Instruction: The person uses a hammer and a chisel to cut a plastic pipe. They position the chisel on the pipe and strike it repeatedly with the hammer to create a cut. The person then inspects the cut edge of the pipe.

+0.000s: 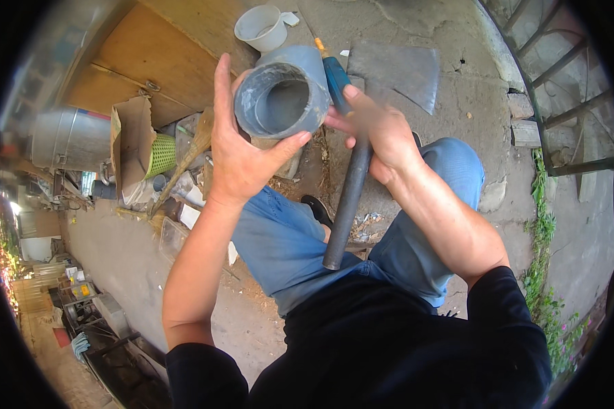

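Note:
My left hand [242,146] grips a grey, scuffed, hollow cylinder [305,68], its round opening facing up at me. My right hand [378,136] is closed around a long dark metal pipe [341,225] that hangs down between my knees; its fingertips reach the cylinder's side. Beyond that hand, a flat grey blade like an axe head [399,71] seems to join the pipe's upper end, though the hand hides part of the join. A teal-handled tool [334,75] with a yellow tip lies alongside, near the cylinder.
A white tub [259,31] stands beyond the cylinder. To the left are a wooden board [143,54], a metal drum [68,143], torn cardboard [129,123], a green basket [162,153] and a straw broom [194,146]. A metal railing [573,112] runs along the right, with plants below.

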Demonstrator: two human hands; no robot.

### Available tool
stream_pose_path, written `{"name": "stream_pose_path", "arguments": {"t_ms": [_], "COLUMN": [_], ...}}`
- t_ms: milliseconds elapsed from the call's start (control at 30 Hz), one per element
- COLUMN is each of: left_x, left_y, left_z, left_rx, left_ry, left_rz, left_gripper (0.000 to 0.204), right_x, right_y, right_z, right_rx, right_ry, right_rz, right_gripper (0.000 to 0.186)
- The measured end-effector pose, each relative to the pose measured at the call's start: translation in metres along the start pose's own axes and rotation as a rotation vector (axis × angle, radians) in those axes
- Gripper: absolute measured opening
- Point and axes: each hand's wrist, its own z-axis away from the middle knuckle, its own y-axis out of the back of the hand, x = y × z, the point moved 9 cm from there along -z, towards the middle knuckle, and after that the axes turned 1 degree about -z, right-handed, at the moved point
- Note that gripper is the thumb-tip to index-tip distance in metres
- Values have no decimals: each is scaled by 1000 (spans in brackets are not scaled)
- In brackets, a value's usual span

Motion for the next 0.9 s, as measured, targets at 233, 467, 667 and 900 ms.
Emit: {"name": "stream_pose_path", "arguments": {"t_ms": [233, 467, 667, 900], "left_x": [29, 54, 52, 48], "left_y": [-11, -27, -25, -23], "left_z": [10, 31, 34, 48], "left_rx": [-12, -81, -79, -72], "left_ry": [-159, -633, -625, -715], "left_rz": [-269, -629, -598, -635], "left_gripper": [126, 119, 119, 118], "right_x": [3, 8, 11, 12], "right_y": [-4, -8, -7, -10], "right_z": [3, 0, -1, -2], "right_rx": [-33, -84, -79, -115], "right_ry": [-20, -21, -21, 8], "right_rz": [31, 42, 53, 10], "right_gripper": [30, 32, 33, 32]}}
